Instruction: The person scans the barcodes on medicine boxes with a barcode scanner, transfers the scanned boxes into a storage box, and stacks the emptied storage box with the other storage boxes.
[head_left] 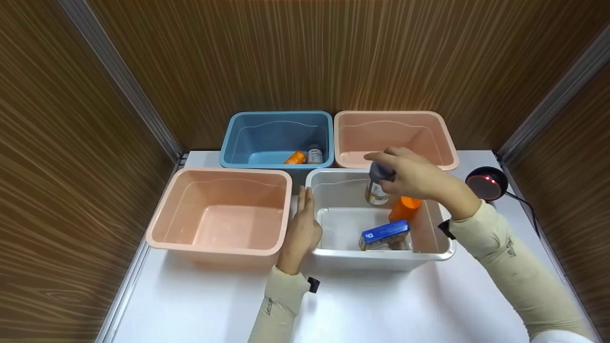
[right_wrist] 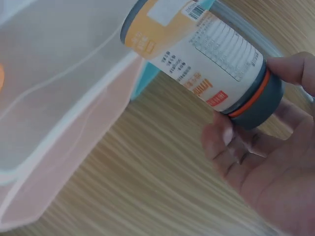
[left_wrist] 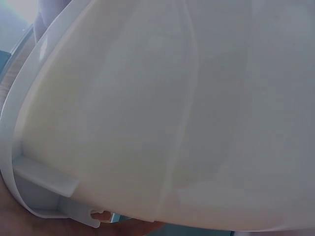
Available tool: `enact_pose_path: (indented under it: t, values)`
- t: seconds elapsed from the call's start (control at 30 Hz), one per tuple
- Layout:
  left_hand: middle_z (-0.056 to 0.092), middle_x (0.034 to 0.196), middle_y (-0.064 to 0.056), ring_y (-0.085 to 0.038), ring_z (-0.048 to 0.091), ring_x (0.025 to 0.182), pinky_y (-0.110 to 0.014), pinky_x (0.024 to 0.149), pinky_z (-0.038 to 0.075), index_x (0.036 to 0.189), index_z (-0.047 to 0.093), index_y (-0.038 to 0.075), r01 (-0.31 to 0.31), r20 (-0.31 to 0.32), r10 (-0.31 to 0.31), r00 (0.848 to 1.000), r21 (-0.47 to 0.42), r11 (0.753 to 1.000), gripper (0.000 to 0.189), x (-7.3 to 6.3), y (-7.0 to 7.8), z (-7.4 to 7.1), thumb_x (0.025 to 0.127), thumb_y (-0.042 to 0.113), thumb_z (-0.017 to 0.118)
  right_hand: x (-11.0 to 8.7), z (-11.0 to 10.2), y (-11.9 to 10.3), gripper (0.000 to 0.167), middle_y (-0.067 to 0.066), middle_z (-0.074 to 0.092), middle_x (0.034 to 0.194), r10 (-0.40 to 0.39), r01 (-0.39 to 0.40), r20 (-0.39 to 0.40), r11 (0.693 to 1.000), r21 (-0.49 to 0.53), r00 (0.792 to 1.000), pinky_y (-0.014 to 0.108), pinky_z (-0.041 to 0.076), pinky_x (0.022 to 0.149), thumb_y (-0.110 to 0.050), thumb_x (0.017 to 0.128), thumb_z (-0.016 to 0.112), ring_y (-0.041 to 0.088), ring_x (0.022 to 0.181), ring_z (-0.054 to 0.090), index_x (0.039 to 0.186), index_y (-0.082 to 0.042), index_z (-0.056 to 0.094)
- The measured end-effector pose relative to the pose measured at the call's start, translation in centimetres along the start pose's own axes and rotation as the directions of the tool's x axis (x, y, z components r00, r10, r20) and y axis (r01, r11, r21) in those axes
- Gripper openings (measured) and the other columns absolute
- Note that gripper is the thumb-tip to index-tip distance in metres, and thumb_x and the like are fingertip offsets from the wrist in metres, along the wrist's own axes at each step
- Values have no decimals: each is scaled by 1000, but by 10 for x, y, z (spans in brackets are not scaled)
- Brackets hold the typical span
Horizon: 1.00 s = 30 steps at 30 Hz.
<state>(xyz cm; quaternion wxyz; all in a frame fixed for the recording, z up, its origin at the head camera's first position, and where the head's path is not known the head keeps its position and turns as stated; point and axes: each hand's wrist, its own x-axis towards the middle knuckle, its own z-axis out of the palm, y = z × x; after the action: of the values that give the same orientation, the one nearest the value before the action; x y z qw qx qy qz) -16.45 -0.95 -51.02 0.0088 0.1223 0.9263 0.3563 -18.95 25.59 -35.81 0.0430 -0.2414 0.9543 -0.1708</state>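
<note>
By its dark grey lid, my right hand (head_left: 412, 176) grips a supplement bottle (right_wrist: 197, 54) with a white and orange label. The bottle is upright over the back right part of the white bin (head_left: 381, 262). An orange bottle (head_left: 405, 208) and a blue-topped box (head_left: 385, 234) lie inside that bin, below the right hand. My left hand (head_left: 302, 231) is at the bin's left rim, with its fingers extended along it. The left wrist view is mostly filled by the wall of the white bin (left_wrist: 147, 108), with parts of fingers showing beneath the rim.
Left stands a pink bin (head_left: 219, 251). Behind are a blue bin (head_left: 276, 114) with an orange bottle (head_left: 296, 157) and a dark-capped bottle (head_left: 315, 155), and another pink bin (head_left: 388, 114). A round black device (head_left: 486, 183) with a cable sits right. Wood-grain panels enclose the white table (head_left: 352, 309).
</note>
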Motion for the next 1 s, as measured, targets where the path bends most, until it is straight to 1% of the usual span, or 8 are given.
enact_pose_path:
  t: [0.13,0.23,0.37,0.43,0.53,0.67,0.9,1.0]
  values:
    - [3,168,-16,-29,42,138,-34,78,51,161,13,1,5,7,-5,1000,-5,1000,75,2,0,1,93,-6,44,-10,-11,9,59,19,54,132,-14,13,-28,999,-36,1000,55,49,93,-13,89,72,36,106,55,145,-13,55]
    - [3,168,-16,-29,42,138,-34,78,51,161,13,1,-2,8,2,1000,-8,1000,75,2,-1,1,93,-7,44,-18,-18,17,50,19,55,124,-32,31,-35,999,-45,999,50,50,86,-9,89,68,34,98,55,139,-11,61]
    - [4,168,-17,-30,44,136,-35,78,51,161,14,1,-14,3,14,1000,-4,1000,75,3,-1,2,92,-7,44,-28,-27,25,37,14,52,112,-40,37,-44,998,-50,998,45,46,76,-4,88,65,30,89,52,124,-13,66]
    - [4,168,-18,-30,45,135,-34,78,50,160,15,0,-21,-1,21,1000,-1,1000,74,3,0,2,92,-7,44,-33,-32,27,28,11,51,111,-34,32,-55,998,-48,998,44,46,75,-8,91,65,29,89,52,118,-15,64]
    - [5,168,-17,-30,48,131,-33,73,50,160,15,0,-10,2,10,1000,-1,1000,73,3,0,1,93,-6,44,-37,-36,31,16,9,51,107,-62,56,-82,996,-68,995,44,46,72,-15,96,67,27,86,53,111,-16,62]
    - [4,169,-15,-29,49,130,-34,71,49,161,14,2,14,18,-14,1000,-4,1000,73,4,1,0,94,-5,43,-42,-39,35,9,7,54,101,-96,86,-98,991,-98,991,43,45,69,-16,99,65,24,82,53,105,-16,59]
    - [3,168,-16,-31,44,135,-40,87,50,161,14,1,13,28,-12,1000,-20,1000,74,4,1,0,94,-6,44,-49,-49,32,12,2,62,104,21,-23,-47,999,-40,999,44,46,78,-19,100,63,21,85,57,111,-15,63]
    - [3,168,-16,-32,43,135,-42,93,48,161,14,2,18,29,-18,999,-21,1000,75,4,1,1,93,-6,45,-51,-53,30,13,0,63,100,58,-59,-42,998,-38,997,43,46,76,-23,100,63,21,84,57,111,-16,65]
